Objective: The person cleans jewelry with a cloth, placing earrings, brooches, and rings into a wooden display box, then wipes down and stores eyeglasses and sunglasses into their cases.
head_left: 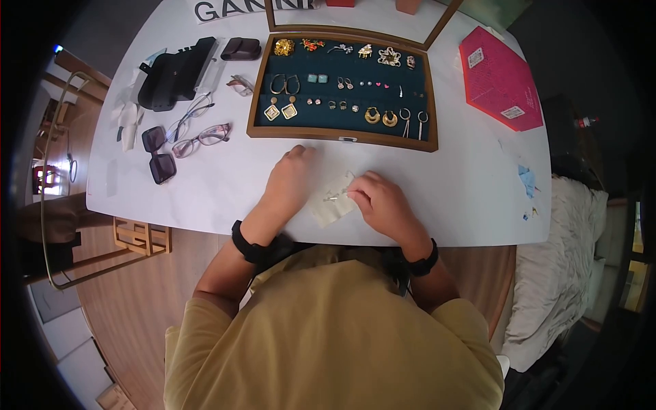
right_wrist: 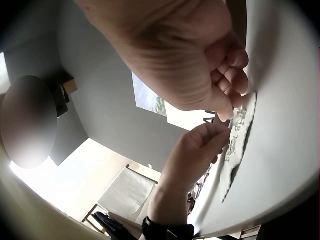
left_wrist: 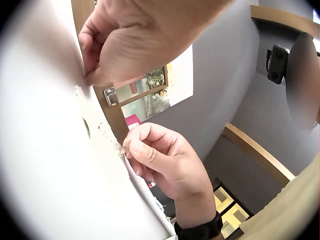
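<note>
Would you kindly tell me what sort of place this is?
Probably a room in a home: a jewellery box on the table, a wooden floor, and what looks like bedding.

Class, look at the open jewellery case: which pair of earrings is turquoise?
The square pair, second from the left in the middle row of the case; the large pair to its left is hooped, not square or turquoise.

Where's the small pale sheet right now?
In the head view, the pale sheet lies on the white table, in front of the wooden case, between the left hand and the right hand.
</note>
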Demonstrator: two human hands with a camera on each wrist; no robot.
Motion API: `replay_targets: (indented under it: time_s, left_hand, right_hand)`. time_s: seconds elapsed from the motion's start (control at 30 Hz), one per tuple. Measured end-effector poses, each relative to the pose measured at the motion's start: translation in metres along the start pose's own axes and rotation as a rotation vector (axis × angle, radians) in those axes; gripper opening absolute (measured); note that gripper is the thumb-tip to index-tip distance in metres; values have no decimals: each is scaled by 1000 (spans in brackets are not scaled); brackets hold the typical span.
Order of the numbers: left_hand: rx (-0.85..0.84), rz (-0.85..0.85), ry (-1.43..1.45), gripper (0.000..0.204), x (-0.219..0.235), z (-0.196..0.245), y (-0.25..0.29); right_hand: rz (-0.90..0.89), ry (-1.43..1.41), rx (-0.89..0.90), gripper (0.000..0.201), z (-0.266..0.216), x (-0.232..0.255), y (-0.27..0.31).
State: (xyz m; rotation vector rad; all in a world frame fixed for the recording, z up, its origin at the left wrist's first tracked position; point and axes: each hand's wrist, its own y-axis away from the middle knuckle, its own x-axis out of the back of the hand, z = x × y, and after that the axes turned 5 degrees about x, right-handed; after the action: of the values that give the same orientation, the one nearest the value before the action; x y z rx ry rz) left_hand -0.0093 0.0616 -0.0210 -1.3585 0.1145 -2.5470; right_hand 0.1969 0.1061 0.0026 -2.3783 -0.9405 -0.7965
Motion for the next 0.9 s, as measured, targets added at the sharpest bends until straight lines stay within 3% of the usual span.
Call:
replay_targets:
  time_s: [0.1, 0.2, 0.37, 0.47, 0.6, 0.7, 0.9]
  left_hand:
    - [15, -11, -23, 11, -1, 1, 1]
    - [39, -28, -25, 13, -3, 1, 1]
    - [4, -103, 118, 13, 6, 12, 5]
    - [-190, -166, 263, 15, 10, 22, 10]
    - [-177, -169, 312, 19, 8, 23, 19]
    - [-134, -88, 197, 20, 20, 19, 25]
    - [105, -149, 38, 22, 28, 10, 48]
  right_hand:
    - [119, -3, -34, 5, 5, -1, 3]
    - [112, -26, -238, 9, -1, 8, 6]
    - [145, 39, -177, 8, 4, 6, 4]
    - [135, 47, -134, 8, 4, 4, -6]
    - [104, 53, -53, 10, 3, 1, -18]
    - [36, 108, -37, 9, 7, 0, -20]
    - [-49, 66, -108, 8, 12, 1, -25]
